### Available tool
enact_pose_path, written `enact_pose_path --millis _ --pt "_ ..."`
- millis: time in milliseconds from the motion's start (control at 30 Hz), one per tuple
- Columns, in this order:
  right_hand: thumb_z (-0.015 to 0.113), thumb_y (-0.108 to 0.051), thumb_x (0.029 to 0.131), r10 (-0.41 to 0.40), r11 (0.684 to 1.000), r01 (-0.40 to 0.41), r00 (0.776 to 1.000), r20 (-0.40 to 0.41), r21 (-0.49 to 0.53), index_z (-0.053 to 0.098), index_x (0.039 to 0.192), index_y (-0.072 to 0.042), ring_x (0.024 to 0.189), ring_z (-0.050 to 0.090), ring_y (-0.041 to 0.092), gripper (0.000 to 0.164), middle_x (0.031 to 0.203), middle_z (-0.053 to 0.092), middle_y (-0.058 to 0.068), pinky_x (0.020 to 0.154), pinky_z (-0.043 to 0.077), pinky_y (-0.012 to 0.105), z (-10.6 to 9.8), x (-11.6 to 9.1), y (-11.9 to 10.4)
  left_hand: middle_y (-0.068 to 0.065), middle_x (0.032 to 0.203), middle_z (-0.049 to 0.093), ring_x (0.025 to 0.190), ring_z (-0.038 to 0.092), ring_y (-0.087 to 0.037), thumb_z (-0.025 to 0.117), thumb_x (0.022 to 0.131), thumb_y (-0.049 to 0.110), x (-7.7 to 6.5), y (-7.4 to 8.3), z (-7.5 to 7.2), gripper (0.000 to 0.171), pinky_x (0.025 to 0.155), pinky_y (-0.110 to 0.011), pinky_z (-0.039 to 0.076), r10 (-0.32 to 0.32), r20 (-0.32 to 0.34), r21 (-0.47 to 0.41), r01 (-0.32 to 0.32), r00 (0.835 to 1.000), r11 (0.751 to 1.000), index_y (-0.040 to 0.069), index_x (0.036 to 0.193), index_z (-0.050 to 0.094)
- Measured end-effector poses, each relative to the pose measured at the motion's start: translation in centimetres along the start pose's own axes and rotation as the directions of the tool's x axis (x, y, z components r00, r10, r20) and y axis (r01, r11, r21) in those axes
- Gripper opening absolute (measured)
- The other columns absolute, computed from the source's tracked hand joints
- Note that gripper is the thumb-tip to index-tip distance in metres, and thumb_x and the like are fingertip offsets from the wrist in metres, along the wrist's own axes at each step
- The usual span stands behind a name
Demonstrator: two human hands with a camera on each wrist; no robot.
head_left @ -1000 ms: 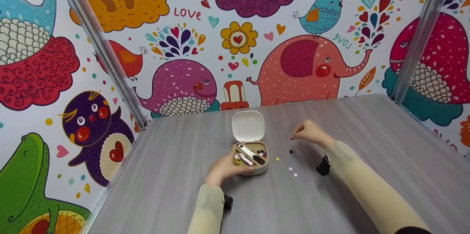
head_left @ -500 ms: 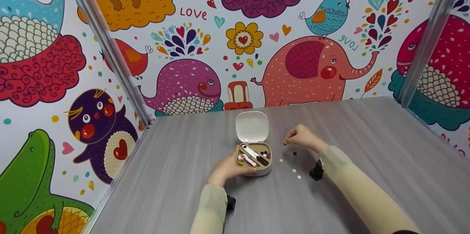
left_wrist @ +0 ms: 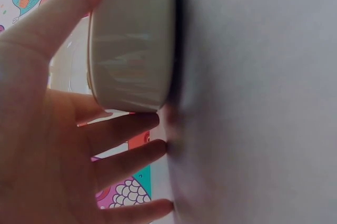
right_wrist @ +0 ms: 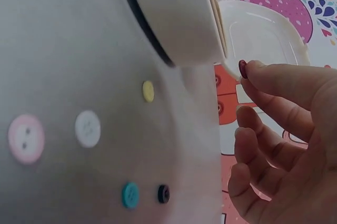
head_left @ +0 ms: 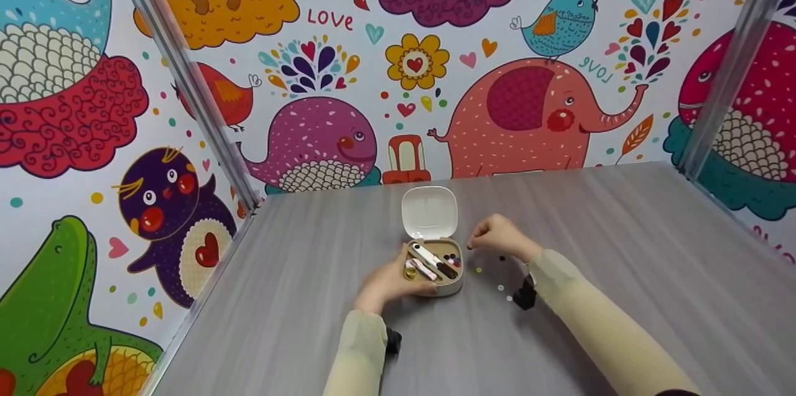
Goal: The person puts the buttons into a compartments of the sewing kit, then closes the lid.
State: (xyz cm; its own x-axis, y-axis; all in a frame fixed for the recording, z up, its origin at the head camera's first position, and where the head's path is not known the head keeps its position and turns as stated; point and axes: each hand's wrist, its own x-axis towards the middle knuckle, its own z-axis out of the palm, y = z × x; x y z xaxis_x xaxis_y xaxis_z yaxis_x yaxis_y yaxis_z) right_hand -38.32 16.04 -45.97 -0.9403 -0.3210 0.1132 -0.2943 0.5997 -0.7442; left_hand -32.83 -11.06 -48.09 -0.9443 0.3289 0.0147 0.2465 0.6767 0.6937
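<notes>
My left hand (head_left: 388,284) holds a small cream box (left_wrist: 131,55) by its left side, thumb across the front. The box's white lid (head_left: 430,212) stands raised at the back. Inside lie a white-and-black tool (head_left: 435,260), a gold-coloured round piece (head_left: 410,273) and several small dark and red buttons (head_left: 452,259). Just right of the box, my right hand (head_left: 500,235) pinches a dark red button (right_wrist: 243,69) between thumb and index finger, above the table. Its other fingers are loosely bent.
Loose buttons lie on the grey table (head_left: 298,296) right of the box: yellow (right_wrist: 148,91), white (right_wrist: 88,128), pink-rimmed (right_wrist: 26,138), teal (right_wrist: 130,195) and black (right_wrist: 164,194). A patterned wall (head_left: 398,73) rises along the table's back edge.
My right hand has moved left with the pinched button, coming close to the box's right side. The left hand keeps its hold on the box. The head view has shifted slightly.
</notes>
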Motion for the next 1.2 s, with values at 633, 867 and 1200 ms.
enact_pose_path --millis 633,867,1200 --pt "0.074 -0.006 0.072 -0.086 0.99 0.087 0.996 0.009 -0.115 0.075 0.073 -0.002 0.056 0.051 0.006 0.004 0.065 0.067 -0.002 0.054 0.043 0.023 1.7 1.5 -2.1 -0.027 0.132 0.054 0.11 0.059 -0.035 0.082 0.069 0.052 0.2 0.1 0.2 0.119 0.09 -0.047 0.047 0.013 -0.001 0.036 -0.013 1.0 0.999 -0.001 0.153 0.017" --pt "0.072 -0.005 0.07 -0.122 0.975 0.119 0.993 -0.002 -0.188 0.073 0.071 -0.001 0.057 0.05 0.007 0.004 0.063 0.063 -0.004 0.056 0.044 0.025 2.1 1.5 -2.0 -0.027 0.135 0.052 0.113 0.057 -0.036 0.083 0.069 0.052 0.0 0.2 0.0 0.119 0.092 -0.048 0.046 0.01 0.0 0.023 -0.01 1.0 1.0 -0.001 0.153 0.017" --pt "0.075 -0.006 0.072 -0.129 0.965 0.122 0.991 -0.016 -0.23 0.073 0.072 -0.004 0.058 0.051 0.009 0.003 0.065 0.065 -0.003 0.057 0.046 0.029 2.9 1.2 -2.2 -0.027 0.131 0.054 0.11 0.059 -0.036 0.082 0.069 0.055 -0.1 0.0 0.0 0.117 0.091 -0.048 0.046 -0.004 -0.013 0.055 0.004 1.0 0.998 0.001 0.153 0.02"
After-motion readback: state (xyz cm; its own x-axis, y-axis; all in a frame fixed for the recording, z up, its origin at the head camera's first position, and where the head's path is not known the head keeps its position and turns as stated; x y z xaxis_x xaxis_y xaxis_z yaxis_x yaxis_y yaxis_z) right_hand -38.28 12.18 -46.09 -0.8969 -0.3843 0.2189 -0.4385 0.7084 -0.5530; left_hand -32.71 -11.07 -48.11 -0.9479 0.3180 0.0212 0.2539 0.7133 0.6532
